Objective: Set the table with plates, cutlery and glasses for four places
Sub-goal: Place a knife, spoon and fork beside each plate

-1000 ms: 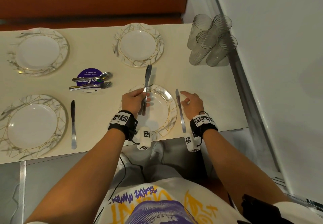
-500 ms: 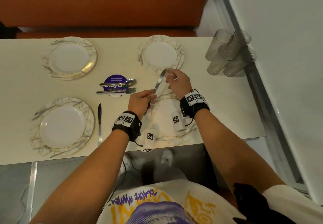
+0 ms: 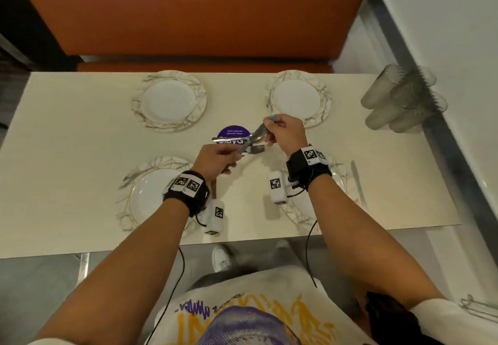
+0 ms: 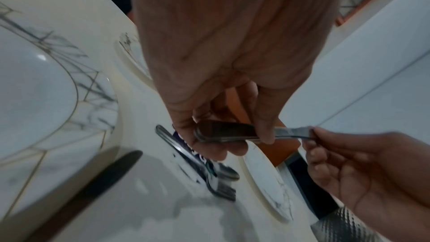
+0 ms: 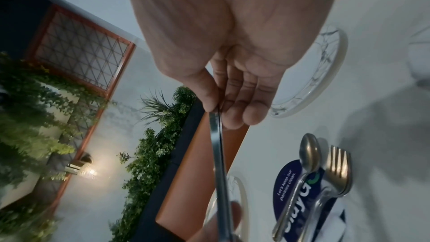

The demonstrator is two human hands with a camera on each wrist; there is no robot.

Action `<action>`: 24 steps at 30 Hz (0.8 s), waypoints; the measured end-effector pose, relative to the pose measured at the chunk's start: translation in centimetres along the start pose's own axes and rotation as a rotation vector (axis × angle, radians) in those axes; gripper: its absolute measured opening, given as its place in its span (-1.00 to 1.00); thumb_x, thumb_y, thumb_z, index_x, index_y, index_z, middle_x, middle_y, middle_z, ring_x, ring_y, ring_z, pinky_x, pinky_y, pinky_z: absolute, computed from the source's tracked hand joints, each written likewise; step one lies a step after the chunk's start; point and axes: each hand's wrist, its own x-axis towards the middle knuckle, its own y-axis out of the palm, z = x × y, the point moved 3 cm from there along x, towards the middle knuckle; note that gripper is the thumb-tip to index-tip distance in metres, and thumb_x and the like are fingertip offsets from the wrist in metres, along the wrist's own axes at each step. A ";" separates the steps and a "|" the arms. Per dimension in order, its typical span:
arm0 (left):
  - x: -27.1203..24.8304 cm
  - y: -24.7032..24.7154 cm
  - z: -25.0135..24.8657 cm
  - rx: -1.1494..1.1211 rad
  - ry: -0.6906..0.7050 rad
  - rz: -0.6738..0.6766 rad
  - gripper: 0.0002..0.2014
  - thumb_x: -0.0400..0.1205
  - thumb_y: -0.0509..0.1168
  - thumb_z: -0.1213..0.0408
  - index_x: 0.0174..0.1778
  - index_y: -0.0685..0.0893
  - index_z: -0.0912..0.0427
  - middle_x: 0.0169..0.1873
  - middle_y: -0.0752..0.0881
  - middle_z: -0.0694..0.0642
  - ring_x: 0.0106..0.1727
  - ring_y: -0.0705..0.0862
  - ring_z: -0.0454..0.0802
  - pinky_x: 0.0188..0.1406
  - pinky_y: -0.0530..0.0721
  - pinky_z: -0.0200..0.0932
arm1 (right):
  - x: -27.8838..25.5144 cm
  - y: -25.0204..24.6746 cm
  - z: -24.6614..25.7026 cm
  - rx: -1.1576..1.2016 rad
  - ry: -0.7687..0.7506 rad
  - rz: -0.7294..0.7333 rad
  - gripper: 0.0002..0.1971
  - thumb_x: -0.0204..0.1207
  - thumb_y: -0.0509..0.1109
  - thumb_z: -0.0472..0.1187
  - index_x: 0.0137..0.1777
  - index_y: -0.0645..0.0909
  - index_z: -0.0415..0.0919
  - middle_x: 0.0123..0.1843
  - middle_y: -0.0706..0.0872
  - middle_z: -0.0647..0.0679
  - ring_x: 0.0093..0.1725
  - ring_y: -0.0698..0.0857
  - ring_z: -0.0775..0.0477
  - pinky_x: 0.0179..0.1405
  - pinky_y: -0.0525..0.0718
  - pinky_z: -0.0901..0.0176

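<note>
Gripping opposite ends of a knife (image 3: 252, 139), a person's left hand (image 3: 215, 160) and right hand (image 3: 285, 134) hold it above the middle of the cream tabletop (image 3: 67, 161). Left fingers (image 4: 263, 117) curl round the handle; the right thumb and fingers (image 5: 232, 102) pinch the blade tip. Beneath the knife, a spoon (image 5: 302, 168) and stacked forks (image 5: 335, 170) lie on a purple round sticker (image 3: 233, 133), whose lettering is partly covered. Four marble-patterned plates (image 3: 169, 100) mark the places; both near plates are partly hidden by the wrists and their cameras. One laid knife (image 3: 358, 183) lies right of the near right plate; another (image 4: 93, 181), beside the near left plate, is mostly hidden in the head view and reads as a dark blur in the left wrist view. Clustered glasses (image 3: 398, 99) at the tabletop's far right corner are smeared; their number is hard to make out.
</note>
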 end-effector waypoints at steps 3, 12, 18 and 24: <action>0.8 -2.6 -1.4 -0.023 0.003 -0.034 -0.74 0.54 0.60 0.31 0.14 0.86 0.14 -0.16 0.88 0.13 -0.24 0.78 -0.04 -0.21 0.73 -0.15 | 0.2 -0.1 0.0 0.100 0.044 -0.019 -0.83 0.60 0.46 -0.28 -0.05 0.75 -0.43 -0.31 0.77 -0.25 -0.38 0.70 -0.18 -0.26 0.75 -0.04; 6.5 -3.8 -7.2 -0.432 0.038 -0.241 -0.68 0.54 0.61 0.41 0.18 0.77 0.37 -0.06 0.90 0.28 -0.07 0.89 0.13 -0.05 0.86 -0.11 | 1.5 -1.1 0.1 0.162 0.054 0.140 -0.89 0.61 0.43 -0.41 0.08 0.73 -0.41 -0.22 0.80 -0.27 -0.36 0.67 -0.10 -0.32 0.70 0.05; 11.7 1.0 -8.1 -0.479 0.000 -0.267 -0.73 0.64 0.48 0.49 0.26 0.73 0.38 0.01 0.88 0.31 0.02 0.90 0.19 0.02 0.88 0.00 | 4.5 -1.2 0.3 -0.207 -0.041 0.249 -0.76 0.64 0.32 -0.41 0.21 0.72 -0.20 -0.21 0.83 -0.29 -0.38 0.75 -0.10 -0.39 0.70 0.09; 16.0 5.4 -8.5 -0.435 -0.072 -0.117 -0.42 0.67 0.34 0.63 0.59 0.55 0.11 0.03 0.83 0.33 0.00 0.86 0.23 -0.04 0.88 0.07 | 8.5 -2.5 -1.2 -0.153 0.089 0.223 -0.76 0.59 0.37 -0.43 0.24 0.65 -0.34 -0.22 0.85 -0.23 -0.36 0.82 -0.16 -0.43 0.70 0.10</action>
